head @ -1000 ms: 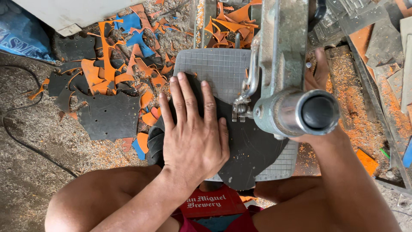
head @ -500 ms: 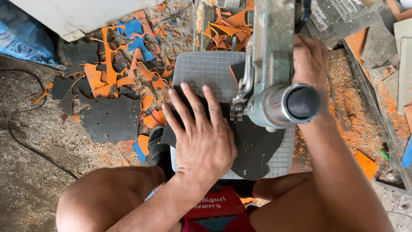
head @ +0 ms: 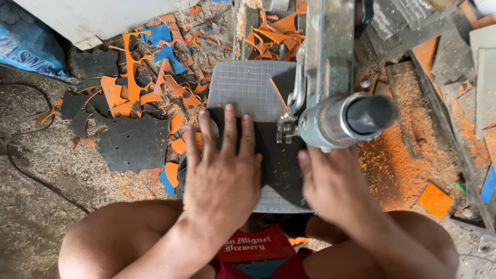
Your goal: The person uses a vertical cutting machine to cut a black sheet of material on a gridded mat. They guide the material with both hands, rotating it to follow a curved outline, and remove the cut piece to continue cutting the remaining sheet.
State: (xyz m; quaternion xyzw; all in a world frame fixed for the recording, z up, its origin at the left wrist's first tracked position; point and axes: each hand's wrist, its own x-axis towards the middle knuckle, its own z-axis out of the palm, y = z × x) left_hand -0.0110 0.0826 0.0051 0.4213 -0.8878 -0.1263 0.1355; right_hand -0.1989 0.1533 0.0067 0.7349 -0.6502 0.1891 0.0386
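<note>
My left hand [head: 223, 170] lies flat, fingers spread, on a black rubber sheet [head: 279, 163] that rests on the grey gridded saw table [head: 248, 85]. My right hand [head: 336, 186], blurred, presses on the sheet's right side just below the saw's metal arm and round motor housing [head: 343, 120]. The blade guide [head: 285, 129] meets the sheet between my two hands. An orange sliver [head: 277, 93] lies on the table beyond the sheet.
Orange, blue and black rubber offcuts [head: 134, 93] litter the ground to the left, including a large black piece [head: 135, 140]. Orange sawdust [head: 398, 160] covers boards on the right. A black cable [head: 31, 175] curves over the ground. My bare knees frame the bottom.
My right hand came down from beside the saw arm onto the near right part of the black sheet. My left hand stayed flat on the sheet, which shifted slightly.
</note>
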